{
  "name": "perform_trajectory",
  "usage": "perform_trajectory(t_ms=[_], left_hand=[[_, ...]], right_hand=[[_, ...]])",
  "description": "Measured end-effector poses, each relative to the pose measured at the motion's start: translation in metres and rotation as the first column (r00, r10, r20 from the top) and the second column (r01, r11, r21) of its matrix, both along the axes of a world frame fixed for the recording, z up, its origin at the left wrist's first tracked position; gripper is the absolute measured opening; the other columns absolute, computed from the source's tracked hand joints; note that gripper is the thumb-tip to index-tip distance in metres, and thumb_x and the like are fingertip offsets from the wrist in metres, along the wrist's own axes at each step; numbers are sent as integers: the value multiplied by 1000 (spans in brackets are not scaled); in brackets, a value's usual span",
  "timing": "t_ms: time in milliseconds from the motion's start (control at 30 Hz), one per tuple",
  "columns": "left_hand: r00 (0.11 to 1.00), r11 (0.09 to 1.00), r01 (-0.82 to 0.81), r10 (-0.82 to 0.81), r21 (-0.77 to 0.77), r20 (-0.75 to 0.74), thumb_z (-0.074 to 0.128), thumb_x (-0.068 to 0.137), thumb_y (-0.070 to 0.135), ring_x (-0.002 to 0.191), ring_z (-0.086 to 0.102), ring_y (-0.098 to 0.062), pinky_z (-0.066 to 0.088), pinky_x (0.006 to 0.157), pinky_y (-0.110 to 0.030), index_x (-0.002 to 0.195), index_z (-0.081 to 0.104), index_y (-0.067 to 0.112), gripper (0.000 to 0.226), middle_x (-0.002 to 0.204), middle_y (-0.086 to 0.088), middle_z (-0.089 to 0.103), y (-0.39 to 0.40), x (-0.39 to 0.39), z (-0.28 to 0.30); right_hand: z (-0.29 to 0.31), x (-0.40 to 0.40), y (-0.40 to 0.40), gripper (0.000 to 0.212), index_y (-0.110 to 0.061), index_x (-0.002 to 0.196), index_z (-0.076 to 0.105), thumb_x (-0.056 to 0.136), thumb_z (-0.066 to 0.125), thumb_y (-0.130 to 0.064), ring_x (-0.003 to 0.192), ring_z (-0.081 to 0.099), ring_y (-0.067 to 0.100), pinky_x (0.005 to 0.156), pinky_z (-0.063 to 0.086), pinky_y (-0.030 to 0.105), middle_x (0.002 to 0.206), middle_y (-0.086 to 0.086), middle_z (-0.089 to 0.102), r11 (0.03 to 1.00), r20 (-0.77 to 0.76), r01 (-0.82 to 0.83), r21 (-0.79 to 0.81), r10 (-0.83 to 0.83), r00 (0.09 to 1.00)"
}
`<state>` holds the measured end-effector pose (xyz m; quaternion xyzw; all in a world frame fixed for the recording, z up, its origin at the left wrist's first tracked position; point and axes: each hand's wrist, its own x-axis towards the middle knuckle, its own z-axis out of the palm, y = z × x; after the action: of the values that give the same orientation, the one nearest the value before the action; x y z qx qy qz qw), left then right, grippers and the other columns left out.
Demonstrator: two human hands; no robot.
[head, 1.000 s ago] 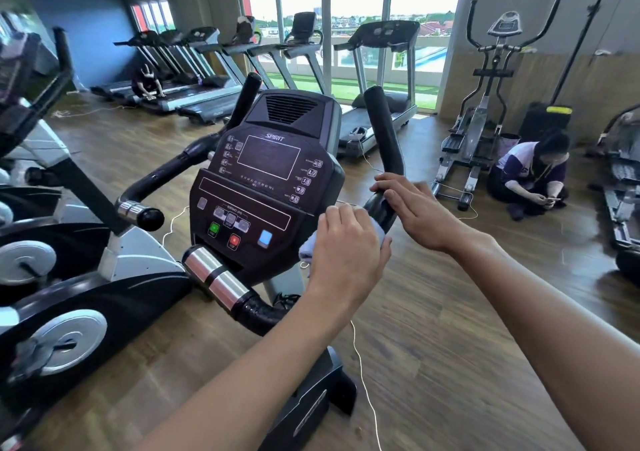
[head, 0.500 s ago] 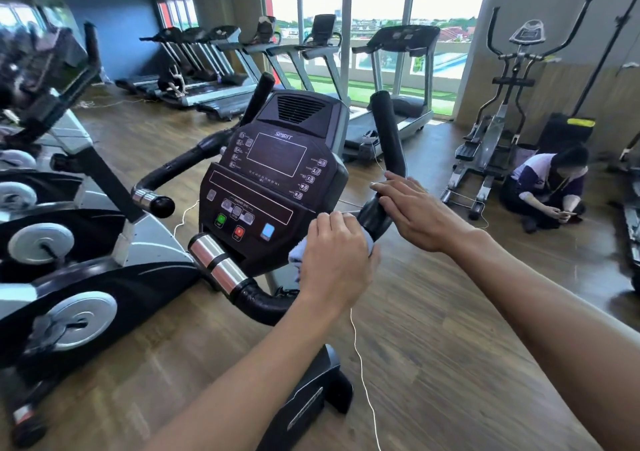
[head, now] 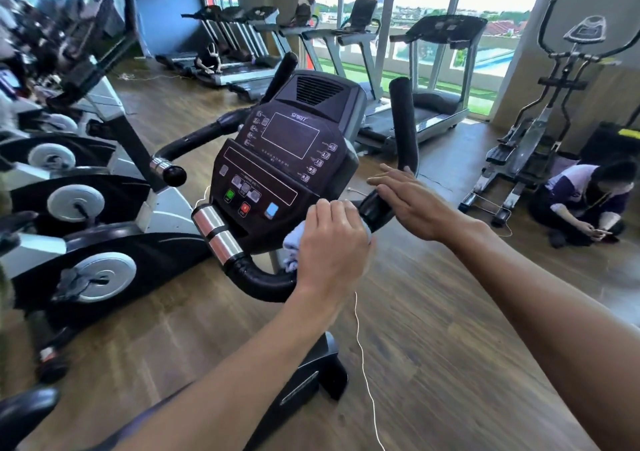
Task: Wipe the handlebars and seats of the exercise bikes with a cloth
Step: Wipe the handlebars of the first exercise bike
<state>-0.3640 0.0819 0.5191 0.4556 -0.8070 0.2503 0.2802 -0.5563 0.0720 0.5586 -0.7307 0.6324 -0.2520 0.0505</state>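
Observation:
An exercise bike with a dark console (head: 284, 163) stands right in front of me. Its black handlebar (head: 403, 128) curves up on the right and loops under the console, with a chrome grip (head: 216, 230) at the lower left. My left hand (head: 332, 242) grips a pale blue cloth (head: 292, 242) wrapped round the handlebar's lower bend, just under the console's right corner. My right hand (head: 412, 201) rests on the bar a little higher, fingers straight and laid over it. The bike's seat is out of view.
More exercise bikes (head: 90, 208) line the left side, close by. Treadmills (head: 440, 69) stand along the windows, an elliptical (head: 540, 114) at the right wall. A person (head: 585, 201) sits on the wooden floor at right. A thin white cable (head: 363, 364) trails below.
My left hand has slid the cloth down the handlebar toward the lower bend. My right hand stays on the bar. The view has shifted slightly to the left.

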Motion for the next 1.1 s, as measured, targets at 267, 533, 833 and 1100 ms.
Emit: perform_trajectory(t_ms=[267, 533, 833, 1100], left_hand=[[989, 985, 10, 15, -171, 144, 56, 95, 36, 119, 62, -41, 48, 105, -46, 130, 59, -7, 55, 122, -23, 66, -6, -22, 2], [992, 993, -74, 83, -90, 100, 60, 90, 43, 107, 62, -37, 47, 102, -44, 125, 63, -8, 62, 110, -21, 68, -6, -36, 10], [996, 992, -11, 22, -126, 90, 69, 90, 35, 109, 63, -38, 49, 100, -44, 131, 61, -6, 58, 110, -19, 66, 11, 15, -13], [993, 987, -31, 49, 159, -108, 43, 91, 49, 84, 59, -30, 47, 77, -40, 96, 66, 3, 52, 88, -12, 64, 0, -24, 15]], right_hand=[[7, -5, 2, 39, -9, 140, 59, 112, 32, -16, 152, 29, 13, 126, 1, 27, 151, 3, 52, 998, 120, -59, 15, 57, 991], [-2, -7, -4, 39, -10, 131, 64, 112, 31, -19, 145, 37, 17, 127, 5, 41, 140, 9, 58, 996, 86, -81, -28, 83, 993], [-21, -6, -11, 47, -14, 110, 64, 103, 24, -39, 115, 51, 25, 115, 13, 25, 109, 6, 60, 981, 59, -51, -185, 63, 996], [-28, -2, -12, 55, -12, 109, 64, 98, 20, -44, 112, 45, 21, 115, 23, 42, 106, 4, 57, 969, 51, -29, -244, 43, 998]])
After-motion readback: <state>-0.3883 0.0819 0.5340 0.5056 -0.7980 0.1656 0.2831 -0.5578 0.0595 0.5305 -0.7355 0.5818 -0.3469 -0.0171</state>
